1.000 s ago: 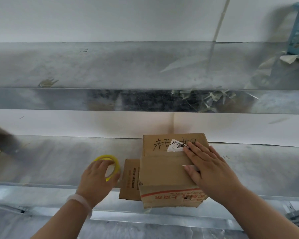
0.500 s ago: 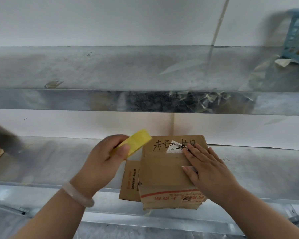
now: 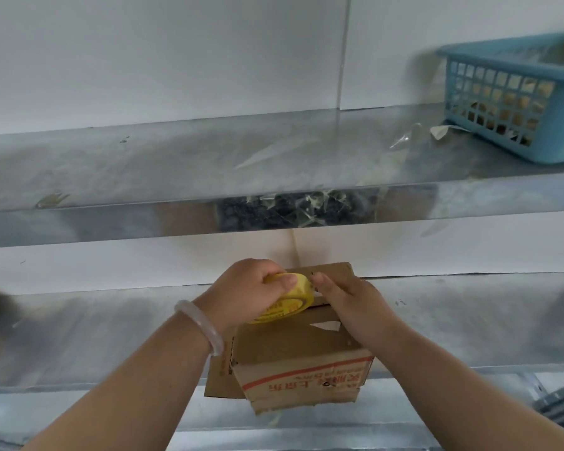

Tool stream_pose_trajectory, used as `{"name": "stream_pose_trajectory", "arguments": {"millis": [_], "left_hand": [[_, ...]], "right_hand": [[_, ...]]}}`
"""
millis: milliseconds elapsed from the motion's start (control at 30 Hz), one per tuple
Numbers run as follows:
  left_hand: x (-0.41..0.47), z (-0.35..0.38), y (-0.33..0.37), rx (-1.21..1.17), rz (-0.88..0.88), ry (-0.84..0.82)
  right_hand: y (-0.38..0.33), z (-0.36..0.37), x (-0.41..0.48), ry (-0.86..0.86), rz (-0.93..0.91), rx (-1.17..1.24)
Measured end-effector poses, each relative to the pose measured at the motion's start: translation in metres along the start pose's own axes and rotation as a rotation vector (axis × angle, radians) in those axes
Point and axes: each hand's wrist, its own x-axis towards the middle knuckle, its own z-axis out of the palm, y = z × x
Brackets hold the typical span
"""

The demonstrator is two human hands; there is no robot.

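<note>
Head view: over the cardboard box [image 3: 300, 353], which sits at the front edge of the lower shelf [image 3: 95, 336], my left hand [image 3: 251, 288] grips the yellow tape roll [image 3: 290, 304] just above the box's top flaps, thumb on its rim. My right hand [image 3: 349, 307] meets the roll from the box's right side, thumb against the tape. Whether it has pinched a free end I cannot tell.

The risk, as I judge it, is that the box overhangs the shelf edge and seems barely pinned. A hard tug on the tape could tip it toward me or let the top flap spring up.

A loose flap [image 3: 220, 379] juts from the box's left side. Above the box runs an upper shelf [image 3: 144, 164] with tape scraps [image 3: 306, 206] on its front lip. Up and right of the box stands a blue basket [image 3: 515, 102]. Nothing blocks the hands' way to the box top.
</note>
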Motion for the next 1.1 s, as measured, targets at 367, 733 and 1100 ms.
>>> {"name": "stream_pose_trajectory", "arguments": {"millis": [367, 733, 1100], "left_hand": [[0.004, -0.001, 0.009, 0.068, -0.034, -0.020], [0.012, 0.013, 0.022, 0.160, -0.061, -0.012], [-0.017, 0.005, -0.011, -0.395, -0.093, -0.226]], "right_hand": [[-0.015, -0.016, 0.011, -0.078, 0.123, 0.167], [-0.009, -0.032, 0.001, -0.189, 0.230, 0.956], [0.019, -0.019, 0.012, 0.025, 0.313, 0.928]]}}
